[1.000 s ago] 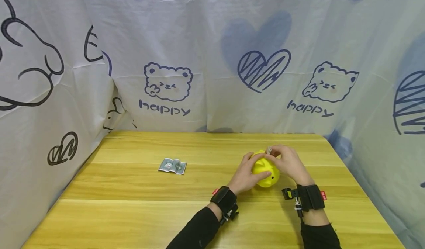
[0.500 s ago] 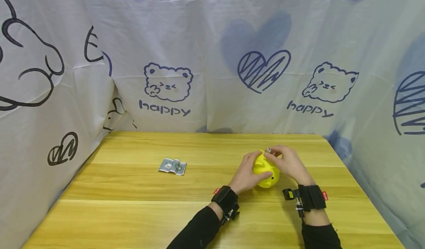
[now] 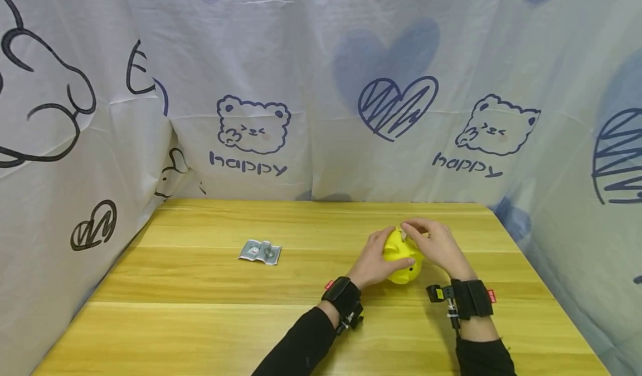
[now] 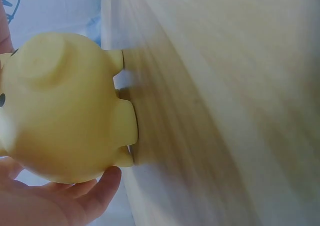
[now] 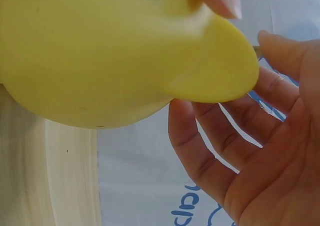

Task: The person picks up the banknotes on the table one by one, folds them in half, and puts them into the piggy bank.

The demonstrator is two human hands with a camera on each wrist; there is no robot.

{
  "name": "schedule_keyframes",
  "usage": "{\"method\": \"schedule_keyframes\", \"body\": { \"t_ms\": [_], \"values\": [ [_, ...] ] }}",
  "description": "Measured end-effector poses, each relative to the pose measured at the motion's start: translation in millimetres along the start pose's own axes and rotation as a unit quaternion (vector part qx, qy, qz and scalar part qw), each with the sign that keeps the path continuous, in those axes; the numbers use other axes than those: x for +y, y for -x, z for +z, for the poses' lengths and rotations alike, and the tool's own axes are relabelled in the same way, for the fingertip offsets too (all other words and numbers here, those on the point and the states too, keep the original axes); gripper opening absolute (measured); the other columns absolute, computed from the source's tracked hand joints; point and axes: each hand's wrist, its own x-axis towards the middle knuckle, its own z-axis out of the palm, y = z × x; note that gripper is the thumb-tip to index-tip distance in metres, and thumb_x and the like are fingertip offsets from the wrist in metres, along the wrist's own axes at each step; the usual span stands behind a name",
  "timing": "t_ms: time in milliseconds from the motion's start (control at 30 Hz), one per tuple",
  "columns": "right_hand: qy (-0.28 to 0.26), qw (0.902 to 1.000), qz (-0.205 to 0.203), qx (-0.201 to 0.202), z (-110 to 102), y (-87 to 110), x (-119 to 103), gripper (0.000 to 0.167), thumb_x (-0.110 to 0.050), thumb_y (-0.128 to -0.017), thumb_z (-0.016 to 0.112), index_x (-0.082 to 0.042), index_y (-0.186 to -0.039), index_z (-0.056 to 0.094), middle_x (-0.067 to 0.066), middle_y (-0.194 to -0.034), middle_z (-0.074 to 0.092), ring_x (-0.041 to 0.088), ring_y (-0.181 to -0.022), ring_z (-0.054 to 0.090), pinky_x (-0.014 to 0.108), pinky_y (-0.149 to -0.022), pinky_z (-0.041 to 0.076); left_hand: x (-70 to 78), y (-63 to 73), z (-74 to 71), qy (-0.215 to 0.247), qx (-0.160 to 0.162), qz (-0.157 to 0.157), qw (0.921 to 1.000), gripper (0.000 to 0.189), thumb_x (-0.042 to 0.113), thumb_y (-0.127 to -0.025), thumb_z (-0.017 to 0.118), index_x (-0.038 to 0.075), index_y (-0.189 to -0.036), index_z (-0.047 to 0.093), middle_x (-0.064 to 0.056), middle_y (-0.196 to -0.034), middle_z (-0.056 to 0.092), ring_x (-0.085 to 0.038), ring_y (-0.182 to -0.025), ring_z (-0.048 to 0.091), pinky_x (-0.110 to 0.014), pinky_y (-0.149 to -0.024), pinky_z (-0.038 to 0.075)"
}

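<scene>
A yellow piggy bank (image 3: 401, 274) stands on the table; its snout and feet show in the left wrist view. My left hand (image 3: 372, 263) grips it from the left, with the thumb across its near side and fingers round behind. On top, a small piece of a pale folded banknote (image 3: 403, 235) shows at the fingertips of my right hand (image 3: 437, 248), which pinches it against the pig's back. In the right wrist view, the fingers (image 5: 197, 151) curve beside the pig's ear, and the banknote is hidden there.
A creased grey-green banknote (image 3: 260, 252) lies flat on the wooden table (image 3: 200, 309), well left of the piggy bank. White cloth (image 3: 321, 142) with bear and heart drawings hangs behind the table and along both sides.
The folded banknote sits lower on the pig's back and less of it shows. The right hand's fingertips have shifted slightly over it; the left hand stays on the pig.
</scene>
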Motion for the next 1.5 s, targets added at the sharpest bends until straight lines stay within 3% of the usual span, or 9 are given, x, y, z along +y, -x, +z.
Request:
{"method": "schedule_keyframes", "body": {
  "t_ms": [367, 600, 967, 1267, 1500],
  "values": [
    [-0.001, 0.9999, -0.008, 0.007, 0.2, -0.6, -0.5, 0.032, -0.032, -0.101, 0.055, -0.01, -0.122, 0.066, 0.014, -0.118, 0.069, 0.035, -0.11, 0.061, 0.053, -0.089, 0.052, -0.3, -3.9, 3.7, 0.018, 0.002, -0.023, 0.9996, 0.089, 0.057, -0.083, 0.071, 0.028, -0.155, 0.028, -0.009, -0.149, 0.039, -0.016, -0.111, 0.053, -0.031, -0.088, 0.051],
    [0.01, 0.9991, -0.039, 0.015, 4.6, -2.4, -1.9, 0.019, -0.02, -0.097, 0.064, -0.009, -0.11, 0.071, 0.01, -0.107, 0.072, 0.028, -0.097, 0.066, 0.049, -0.086, 0.054, -1.1, -4.5, 3.5, 0.026, -0.003, -0.024, 0.9994, 0.089, 0.055, -0.083, 0.071, 0.026, -0.155, 0.027, -0.01, -0.15, 0.037, -0.014, -0.104, 0.052, -0.027, -0.081, 0.05],
    [0.028, 0.9984, -0.039, 0.029, 11.4, -3.4, -0.5, 0.012, -0.016, -0.091, 0.071, -0.008, -0.101, 0.072, 0.009, -0.096, 0.072, 0.024, -0.087, 0.065, 0.042, -0.076, 0.056, -1.8, -4.1, 4.1, 0.017, -0.001, -0.026, 0.9995, 0.091, 0.057, -0.083, 0.071, 0.024, -0.155, 0.026, -0.009, -0.15, 0.038, -0.018, -0.113, 0.053, -0.029, -0.086, 0.051],
    [0.023, 0.9989, -0.04, 0.008, 7.6, -2.9, 4.0, 0.019, -0.015, -0.095, 0.066, -0.005, -0.108, 0.074, 0.015, -0.111, 0.071, 0.03, -0.099, 0.067, 0.043, -0.08, 0.059, -3.7, -4.1, 4.4, 0.028, -0.003, -0.033, 0.9991, 0.092, 0.058, -0.082, 0.071, 0.026, -0.155, 0.026, -0.009, -0.15, 0.037, -0.015, -0.106, 0.053, -0.029, -0.085, 0.05],
    [0.018, 0.9997, -0.015, 0.011, 8.3, -2.7, 0.8, 0.019, -0.011, -0.094, 0.065, -0.004, -0.11, 0.073, 0.015, -0.11, 0.071, 0.028, -0.095, 0.067, 0.043, -0.079, 0.058, -3.0, -5.0, 4.8, 0.024, -0.004, -0.029, 0.9993, 0.092, 0.057, -0.083, 0.071, 0.025, -0.156, 0.025, -0.009, -0.15, 0.036, -0.015, -0.106, 0.052, -0.029, -0.084, 0.05]
  ]
}}
